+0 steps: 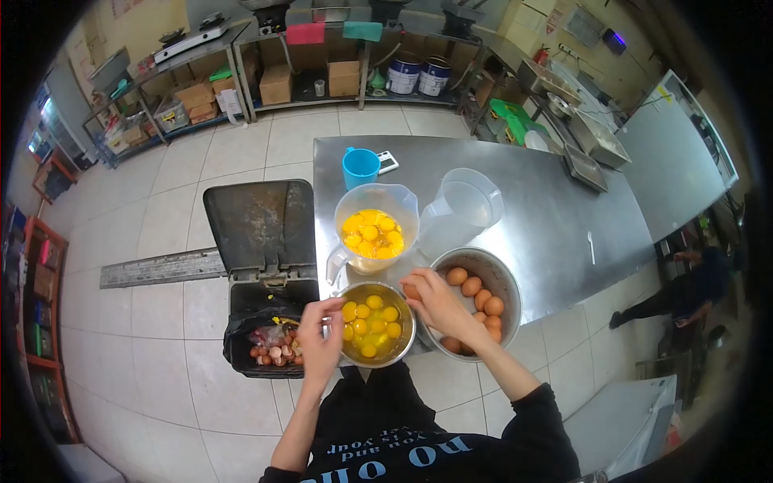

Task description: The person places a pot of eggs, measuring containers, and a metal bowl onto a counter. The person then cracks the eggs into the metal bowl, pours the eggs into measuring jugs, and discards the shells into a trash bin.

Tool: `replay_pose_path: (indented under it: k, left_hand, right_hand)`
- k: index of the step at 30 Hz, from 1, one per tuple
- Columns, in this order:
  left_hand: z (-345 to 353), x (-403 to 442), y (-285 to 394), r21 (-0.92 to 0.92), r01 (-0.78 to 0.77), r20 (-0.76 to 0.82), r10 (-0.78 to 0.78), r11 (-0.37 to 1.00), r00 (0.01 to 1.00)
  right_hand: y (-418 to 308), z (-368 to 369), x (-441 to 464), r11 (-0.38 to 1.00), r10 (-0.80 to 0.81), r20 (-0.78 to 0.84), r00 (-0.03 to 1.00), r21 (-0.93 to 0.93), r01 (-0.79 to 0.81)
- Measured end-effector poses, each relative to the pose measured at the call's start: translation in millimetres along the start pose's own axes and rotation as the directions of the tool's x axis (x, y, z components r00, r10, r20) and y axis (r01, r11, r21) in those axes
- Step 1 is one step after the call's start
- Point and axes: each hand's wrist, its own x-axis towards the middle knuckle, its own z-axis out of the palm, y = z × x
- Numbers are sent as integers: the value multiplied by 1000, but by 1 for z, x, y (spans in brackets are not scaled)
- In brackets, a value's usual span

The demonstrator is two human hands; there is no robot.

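My right hand (447, 307) grips a brown egg (412, 291) above the right rim of a metal bowl (409, 338). Several yolks (376, 326) lie in clear egg white in that bowl. At the bowl's left rim is my left hand (320, 338), its fingers loosely curled and apart, with nothing visible in them. Under my right forearm stands a deep metal pot (515, 299) with several whole brown eggs (483, 299) in it; part of its inside is hidden by the arm. Behind the bowl, a clear plastic jug (377, 196) holds many more yolks.
An open black bin (266, 310) with eggshells (278, 352) stands left of the table (547, 209). A second clear jug (467, 201), a blue cup (361, 167), a small white scale (388, 162) and a white spoon (592, 247) are on the table. Another person (700, 286) is at far right.
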Motion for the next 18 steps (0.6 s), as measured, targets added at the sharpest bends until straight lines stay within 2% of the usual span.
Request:
replay_pose_path:
  k: [1,2,3,4,5,7,8,10,11,12,13,14,16,18]
  left_hand:
    - [6,6,15,-17,-27,69,28,999,997]
    - [13,12,31,-38,-52,135,56,998,989]
    - [22,15,43,-37,-48,128,53,998,990]
    - [30,18,53,-81,-35,151,47,996,987]
    - [34,20,59,-125,-22,178,45,992,983]
    - [32,23,61,-156,23,238,15,988,971]
    - [31,25,61,-183,69,298,-12,981,955]
    - [31,23,53,-171,65,284,-14,983,959]
    - [30,22,48,-157,60,264,-17,986,964]
    - [30,21,45,-156,64,262,-21,986,965]
    - [30,20,42,-152,70,275,-26,986,961]
    - [29,19,41,-150,75,288,-29,986,957]
    - [23,18,44,-127,59,286,-20,990,958]
    - [17,10,41,-103,55,298,-22,993,954]
  right_hand:
    - [-10,-6,2,996,-4,-64,998,84,10]
    - [-22,-12,6,996,-12,-57,998,85,17]
    - [-36,-18,10,927,149,-29,988,352,-129]
    - [-45,-21,13,767,297,41,954,585,-264]
    - [-48,-23,14,766,296,43,954,586,-264]
    - [-51,-26,17,324,380,369,848,805,-496]
    - [-49,-27,16,323,382,367,848,807,-495]
    - [-45,-30,13,347,264,459,848,775,-528]
    - [-43,-25,12,345,264,463,846,774,-531]
    - [-39,-19,11,601,193,310,931,713,-362]
    - [-40,-15,12,800,77,171,982,578,-163]
    - [-42,-15,12,798,78,173,982,580,-166]
    - [-50,-19,13,912,69,241,968,379,-159]
    - [-52,0,10,915,39,214,976,384,-121]
